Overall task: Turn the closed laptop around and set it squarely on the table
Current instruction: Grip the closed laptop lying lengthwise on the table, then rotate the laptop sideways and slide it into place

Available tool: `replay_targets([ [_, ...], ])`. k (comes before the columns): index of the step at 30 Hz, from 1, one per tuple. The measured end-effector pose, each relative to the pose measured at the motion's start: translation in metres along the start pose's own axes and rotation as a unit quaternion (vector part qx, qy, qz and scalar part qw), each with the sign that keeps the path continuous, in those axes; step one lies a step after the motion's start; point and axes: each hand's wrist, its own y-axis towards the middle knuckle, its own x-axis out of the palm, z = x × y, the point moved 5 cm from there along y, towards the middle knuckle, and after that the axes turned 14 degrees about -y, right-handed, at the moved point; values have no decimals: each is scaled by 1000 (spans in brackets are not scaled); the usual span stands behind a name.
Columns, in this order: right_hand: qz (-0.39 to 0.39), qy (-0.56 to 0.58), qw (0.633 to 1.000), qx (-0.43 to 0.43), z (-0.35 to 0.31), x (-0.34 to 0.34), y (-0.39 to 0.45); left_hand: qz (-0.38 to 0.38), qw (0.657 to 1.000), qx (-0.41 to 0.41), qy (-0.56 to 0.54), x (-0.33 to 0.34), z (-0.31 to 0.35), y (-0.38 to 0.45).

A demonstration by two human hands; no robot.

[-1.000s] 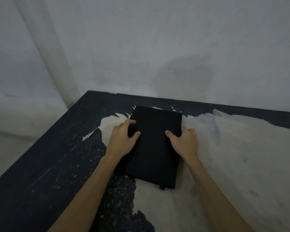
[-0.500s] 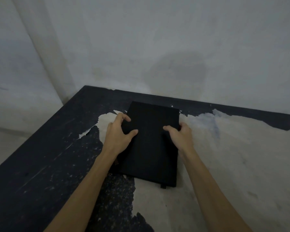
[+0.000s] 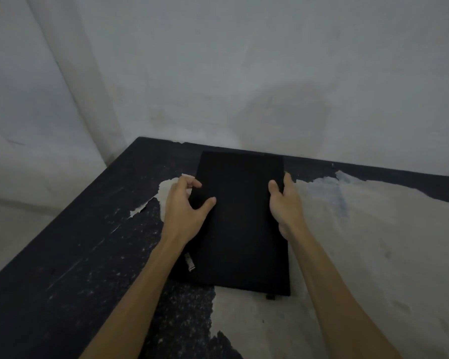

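The closed black laptop lies lengthwise on the tabletop, its far short edge at about 12 o'clock, close to the wall, and its near short edge toward 6 o'clock. A small tab sticks out from the near edge at the right corner, and a pale logo shows near the left long edge, partly hidden by the forearm.

The left hand sits at the laptop's 9 o'clock side. Its thumb lies on the lid and its curled fingers hook over the long edge, so its grip is clenched on the laptop. The right hand mirrors it at 3 o'clock, thumb on the lid and palm pressed along the opposite long edge. The fingers below are hidden, but this grip also appears to be grasping the laptop.

Holding both long sides likely gives balanced control of a flat, fairly heavy slab, so it can be lifted or pivoted without slipping. Whether the laptop is fully resting or slightly raised cannot be told.

It sits nearly in line with the table's back edge but slightly skewed, so the task seems unfinished. The worn, flaking surface could drag, so lifting seems safer than sliding.
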Motion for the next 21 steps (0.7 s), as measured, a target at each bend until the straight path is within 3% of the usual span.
replay_targets([
  [10,-95,-69,988,-100,-14,-61,11,-91,982,90,138,36,45,39],
  [17,-178,-110,968,-138,-21,-88,5,-290,953,-6,88,85,60,51],
  [21,-207,-110,962,-142,-24,-95,1,-317,947,-47,-1,95,58,41],
])
